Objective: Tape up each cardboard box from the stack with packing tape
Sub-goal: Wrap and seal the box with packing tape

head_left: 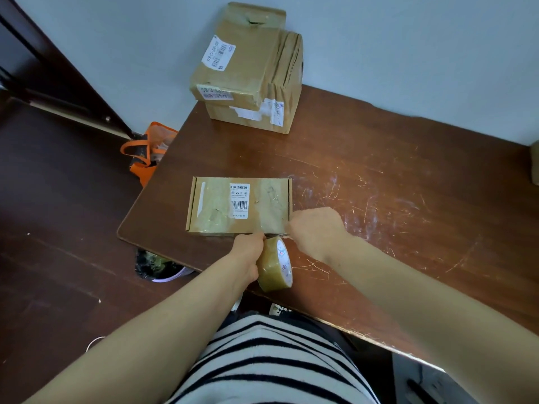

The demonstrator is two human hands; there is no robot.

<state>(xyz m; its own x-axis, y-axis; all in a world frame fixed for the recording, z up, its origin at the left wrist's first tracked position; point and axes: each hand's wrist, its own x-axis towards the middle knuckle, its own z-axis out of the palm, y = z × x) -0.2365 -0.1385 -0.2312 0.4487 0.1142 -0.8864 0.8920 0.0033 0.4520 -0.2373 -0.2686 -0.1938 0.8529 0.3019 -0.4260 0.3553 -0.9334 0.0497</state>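
A flat cardboard box [238, 206] is laid near the front left corner of the scratched brown tabletop [393, 182], its top covered in glossy tape and marked with a white barcode label [239, 201]. A roll of packing tape [275, 265] is held on edge in the left hand [249, 252], whose fingers are closed on it, just in front of the box's near edge. The right hand [316, 230] is curled shut beside the box's near right corner; what it is pinching cannot be told, though a thin metallic glint is seen between the two hands. Two more cardboard boxes [248, 74] are stacked at the far edge against the wall. An orange bag [148, 150] is seen on the floor beyond the tabletop's left side.
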